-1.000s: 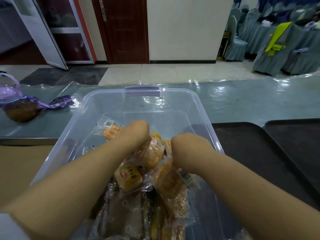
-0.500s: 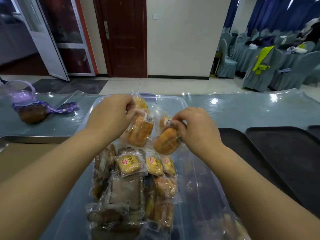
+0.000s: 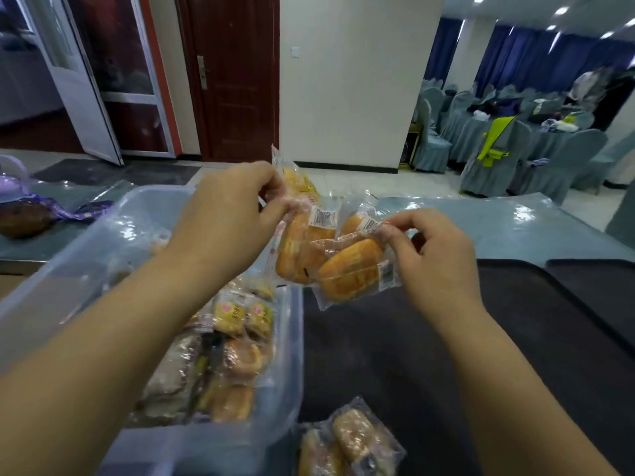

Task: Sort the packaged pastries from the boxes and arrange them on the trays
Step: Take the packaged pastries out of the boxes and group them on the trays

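My left hand (image 3: 233, 214) pinches the tops of a few clear-wrapped golden pastries (image 3: 295, 235), held up over the right rim of the clear plastic box (image 3: 68, 269). My right hand (image 3: 436, 255) grips another wrapped golden pastry (image 3: 350, 269) by its upper edge, above the near black tray (image 3: 412, 338). Both bunches touch in mid-air. Inside the box lie several more packaged pastries (image 3: 226, 355), yellow-labelled and brown ones. Two wrapped pastries (image 3: 347, 444) rest on the tray's near edge.
A second black tray (image 3: 598, 286) lies to the right. A purple-lidded jar with a purple strap (image 3: 20, 214) stands at the far left on the blue plastic-covered table (image 3: 515, 225). Covered chairs (image 3: 498, 156) and doors stand beyond.
Both hands closed on pastries in the box, lifted them out and carried them rightward, now over the box rim and black tray. The view has swung right, showing pastries on the tray.
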### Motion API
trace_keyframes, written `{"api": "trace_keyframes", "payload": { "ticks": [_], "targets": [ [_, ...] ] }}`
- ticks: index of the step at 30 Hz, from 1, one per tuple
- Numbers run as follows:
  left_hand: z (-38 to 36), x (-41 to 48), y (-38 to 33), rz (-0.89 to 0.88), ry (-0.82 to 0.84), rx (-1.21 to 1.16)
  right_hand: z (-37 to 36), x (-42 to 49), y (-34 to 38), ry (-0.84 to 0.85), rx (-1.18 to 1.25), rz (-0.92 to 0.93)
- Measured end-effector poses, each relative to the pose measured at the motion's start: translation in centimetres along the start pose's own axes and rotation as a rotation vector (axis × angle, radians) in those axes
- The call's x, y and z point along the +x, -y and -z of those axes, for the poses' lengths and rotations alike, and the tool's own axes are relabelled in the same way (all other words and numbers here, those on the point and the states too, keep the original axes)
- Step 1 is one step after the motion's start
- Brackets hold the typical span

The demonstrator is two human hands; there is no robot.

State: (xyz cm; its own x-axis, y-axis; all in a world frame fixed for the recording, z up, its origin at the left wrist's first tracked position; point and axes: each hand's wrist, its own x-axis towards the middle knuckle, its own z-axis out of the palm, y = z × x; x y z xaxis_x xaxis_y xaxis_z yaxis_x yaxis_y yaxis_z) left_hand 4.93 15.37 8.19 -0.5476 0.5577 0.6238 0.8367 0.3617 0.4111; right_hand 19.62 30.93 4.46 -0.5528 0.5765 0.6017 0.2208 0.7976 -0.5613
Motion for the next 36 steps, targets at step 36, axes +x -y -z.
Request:
{"api": "trace_keyframes", "payload": {
  "ticks": [36],
  "targets": [
    [-25.3, -20.7, -9.9, 0.419, 0.787, 0.257, 5.2, -18.7, -22.4, 1.002, -0.191, -0.361]
  ]
}}
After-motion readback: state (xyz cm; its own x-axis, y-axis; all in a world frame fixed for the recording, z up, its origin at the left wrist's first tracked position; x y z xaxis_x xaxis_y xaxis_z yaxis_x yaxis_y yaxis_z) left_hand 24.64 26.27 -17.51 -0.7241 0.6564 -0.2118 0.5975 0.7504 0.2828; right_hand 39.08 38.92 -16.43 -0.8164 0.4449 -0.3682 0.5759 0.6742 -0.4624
